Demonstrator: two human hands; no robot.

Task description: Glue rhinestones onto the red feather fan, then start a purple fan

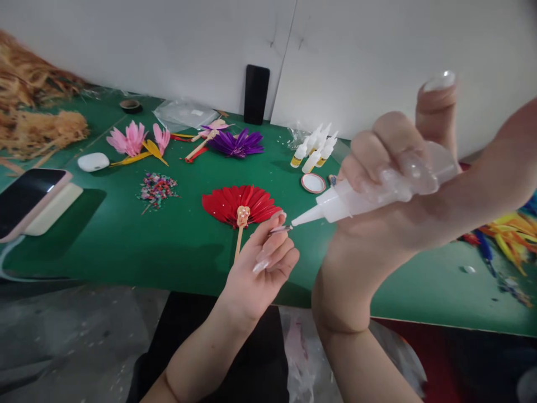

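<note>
My right hand (390,162) is wrapped round a translucent glue bottle (339,202), its thumb raised. The bottle's white nozzle points left and down, its tip at a small thin piece (280,229) pinched in my left hand (266,252). What that piece is, I cannot make out. Just behind my left hand, a red feather fan (251,204) lies on the green table, with a pale, pearl-dotted ornament (243,214) at its centre and a light wooden handle (239,244) whose lower end meets my left hand's outline.
Several small glue bottles (312,151) stand behind a round lid (313,183). Purple feathers (237,143), pink feathers (128,140) and colourful bits (158,190) lie further left. A black phone (256,94) leans on the wall; another phone (31,193) sits at the left edge.
</note>
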